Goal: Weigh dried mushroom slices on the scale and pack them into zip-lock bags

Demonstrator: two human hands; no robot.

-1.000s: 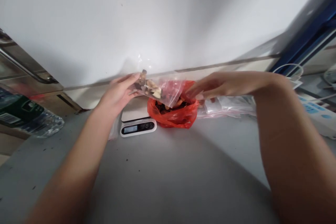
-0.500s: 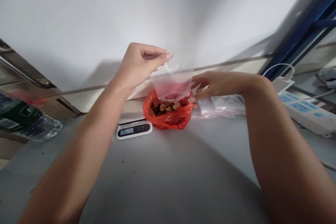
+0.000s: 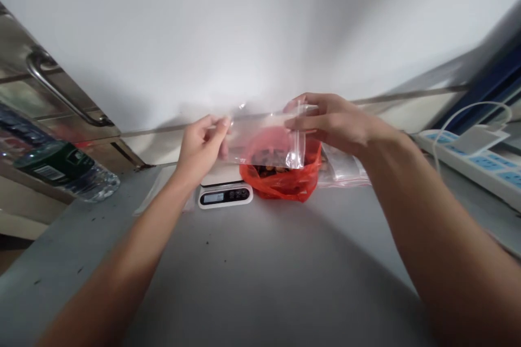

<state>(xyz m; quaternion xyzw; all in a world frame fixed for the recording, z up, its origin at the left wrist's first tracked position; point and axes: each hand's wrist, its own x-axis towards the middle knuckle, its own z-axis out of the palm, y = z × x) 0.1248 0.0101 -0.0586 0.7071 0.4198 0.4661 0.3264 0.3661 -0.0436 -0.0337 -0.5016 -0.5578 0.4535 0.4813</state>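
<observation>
A small clear plastic bag (image 3: 260, 141) hangs stretched between my two hands, above a red plastic bag (image 3: 285, 181) of dark dried pieces. My left hand (image 3: 201, 143) pinches the clear bag's left edge. My right hand (image 3: 325, 119) pinches its upper right edge with thumb and fingers. The clear bag looks empty. A small white digital scale (image 3: 224, 195) stands just left of the red bag, under my left hand.
A stack of clear bags (image 3: 345, 171) lies right of the red bag. A water bottle (image 3: 61, 165) lies at the far left by a metal cabinet with a handle (image 3: 61, 95). A white power strip (image 3: 476, 165) with a cable sits at the right. White wall behind.
The clear bag's dried pieces dropped into the red bag. My left hand came down from the bag's top to its left edge; my right hand rose to grip the right edge, spreading it flat.
</observation>
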